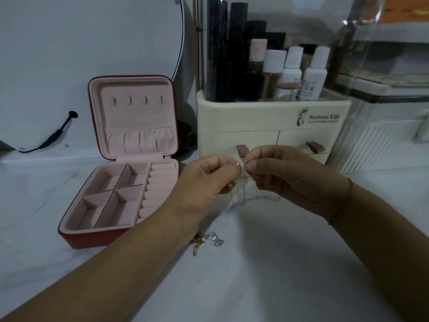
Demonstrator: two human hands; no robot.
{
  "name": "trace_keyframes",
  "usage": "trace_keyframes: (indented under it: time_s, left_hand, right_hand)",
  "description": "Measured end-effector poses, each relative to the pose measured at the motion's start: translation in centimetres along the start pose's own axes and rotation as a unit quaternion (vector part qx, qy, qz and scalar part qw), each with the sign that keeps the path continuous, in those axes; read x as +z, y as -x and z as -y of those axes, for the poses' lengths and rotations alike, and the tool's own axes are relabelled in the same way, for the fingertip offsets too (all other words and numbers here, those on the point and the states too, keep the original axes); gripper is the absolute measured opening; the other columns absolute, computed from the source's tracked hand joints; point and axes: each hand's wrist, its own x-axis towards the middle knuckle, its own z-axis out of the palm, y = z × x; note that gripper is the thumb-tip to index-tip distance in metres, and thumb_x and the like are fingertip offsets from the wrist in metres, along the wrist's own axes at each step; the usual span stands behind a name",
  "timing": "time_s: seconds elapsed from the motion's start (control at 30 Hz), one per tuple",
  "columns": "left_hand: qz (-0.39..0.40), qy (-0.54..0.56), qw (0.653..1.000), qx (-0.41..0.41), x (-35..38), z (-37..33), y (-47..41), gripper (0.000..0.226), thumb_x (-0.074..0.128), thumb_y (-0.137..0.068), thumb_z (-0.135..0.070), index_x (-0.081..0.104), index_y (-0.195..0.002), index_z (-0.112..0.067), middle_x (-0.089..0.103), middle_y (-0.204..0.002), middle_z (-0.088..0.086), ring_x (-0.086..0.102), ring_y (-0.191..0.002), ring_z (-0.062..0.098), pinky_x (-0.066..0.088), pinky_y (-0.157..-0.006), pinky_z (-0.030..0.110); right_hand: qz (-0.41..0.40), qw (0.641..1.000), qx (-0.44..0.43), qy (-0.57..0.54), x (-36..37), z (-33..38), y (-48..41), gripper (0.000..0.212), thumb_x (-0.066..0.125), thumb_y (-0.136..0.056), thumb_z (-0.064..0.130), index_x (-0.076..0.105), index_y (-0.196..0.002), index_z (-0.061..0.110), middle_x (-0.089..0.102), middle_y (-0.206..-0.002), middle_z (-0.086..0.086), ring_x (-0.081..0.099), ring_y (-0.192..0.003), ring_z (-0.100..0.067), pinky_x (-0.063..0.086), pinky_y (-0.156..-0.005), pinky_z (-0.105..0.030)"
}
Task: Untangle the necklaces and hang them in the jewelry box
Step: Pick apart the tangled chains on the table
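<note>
White tabletop (pixel 278 275): left hand (pixel 204 180), right hand (pixel 285 175) pinch one necklace (pixel 241 164); box (pixel 76 239), four hooks (pixel 137 100).

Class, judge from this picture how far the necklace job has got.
Done: the jewelry box stands open. In hand: left hand and right hand pinch a thin chain between them. Left: all four hooks are bare, and a tangled pile lies on the table.

**Two hands meet at the fingertips**

We see the left forearm (pixel 104 263) and right forearm (pixel 383 228) angle in from the lower corners. The left hand (pixel 209 180) and right hand (pixel 285 175) face each other with fingers curled. Both pinch a thin necklace (pixel 241 164), their fingertips nearly touching.
</note>
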Motion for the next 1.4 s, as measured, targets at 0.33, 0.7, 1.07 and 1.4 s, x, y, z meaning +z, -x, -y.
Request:
trace_keyframes:
  time_s: [0.33, 0.7, 1.07, 1.4]
  left_hand:
    - [0.050, 0.099, 0.993, -0.050, -0.18, 0.01, -0.16, 0.008, 0.067, -0.060, -0.015, 0.070, -0.056, -0.022, 0.061, -0.064, -0.001, 0.057, -0.065, 0.009, 0.046, -0.069, 0.027]
    - [-0.001, 0.126, 0.988, -0.092, -0.36, 0.40, -0.74, 0.009, 0.066, -0.080, -0.016, 0.074, -0.074, -0.014, 0.065, -0.069, -0.001, 0.058, -0.068, 0.009, 0.048, -0.071, 0.024]
    - [0.003, 0.002, 0.999, -0.036, -0.25, 0.24, -0.12, 0.010, 0.066, -0.083, -0.007, 0.071, -0.077, -0.013, 0.064, -0.073, 0.002, 0.054, -0.072, 0.012, 0.047, -0.075, 0.025]
    - [0.021, 0.013, 0.999, -0.028, -0.24, 0.35, -0.08, 0.009, 0.073, -0.076, -0.011, 0.071, -0.069, -0.016, 0.059, -0.072, 0.007, 0.052, -0.070, 0.015, 0.046, -0.071, 0.024]
  right_hand:
    - [0.009, 0.997, 0.004, 0.073, 0.48, -0.31, -0.03, 0.007, 0.055, -0.076, 0.015, 0.058, -0.077, 0.009, 0.050, -0.064, -0.002, 0.040, -0.056, -0.009, 0.038, -0.051, -0.017]
    - [0.016, 0.997, 0.012, 0.071, -0.02, 0.25, 0.32, 0.008, 0.058, -0.074, 0.012, 0.056, -0.076, 0.005, 0.052, -0.064, -0.005, 0.043, -0.057, -0.011, 0.040, -0.051, -0.018]
    - [0.014, 0.999, -0.012, -0.038, -0.18, 0.31, 0.09, 0.010, 0.061, -0.079, 0.014, 0.068, -0.072, 0.015, 0.064, -0.074, -0.004, 0.053, -0.065, -0.010, 0.045, -0.062, -0.020]
    - [-0.034, 0.998, -0.014, -0.050, -0.22, 0.35, 0.06, 0.004, 0.061, -0.073, 0.006, 0.061, -0.069, 0.008, 0.067, -0.071, -0.006, 0.054, -0.062, -0.011, 0.048, -0.062, -0.020]
